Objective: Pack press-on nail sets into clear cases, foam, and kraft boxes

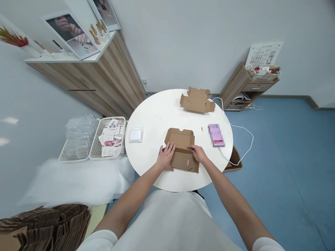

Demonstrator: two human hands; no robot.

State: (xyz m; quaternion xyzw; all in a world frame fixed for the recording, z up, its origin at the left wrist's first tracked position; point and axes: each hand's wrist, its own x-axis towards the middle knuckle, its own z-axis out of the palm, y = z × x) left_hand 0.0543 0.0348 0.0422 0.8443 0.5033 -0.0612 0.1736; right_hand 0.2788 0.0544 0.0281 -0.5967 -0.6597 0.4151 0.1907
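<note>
A brown cardboard box blank (180,139) lies unfolded on the white round table (149,157), right in front of me. Across its left side rests my left hand (166,157), fingers spread and pressed flat on the card. At the right end of the middle crease, my right hand (199,153) has thumb and fingers closed on a side flap. The lower panel has a small slot. Farther back on the table sits a second partly folded cardboard box blank (198,100), touched by neither hand.
A blurred-out purple phone (216,135) with a white cable lies at the table's right. At its left is a white packet (136,135). Beyond stand a basket of cards (94,153) and clear plastic packaging (81,132). Stacked cardboard (52,226) fills the lower left.
</note>
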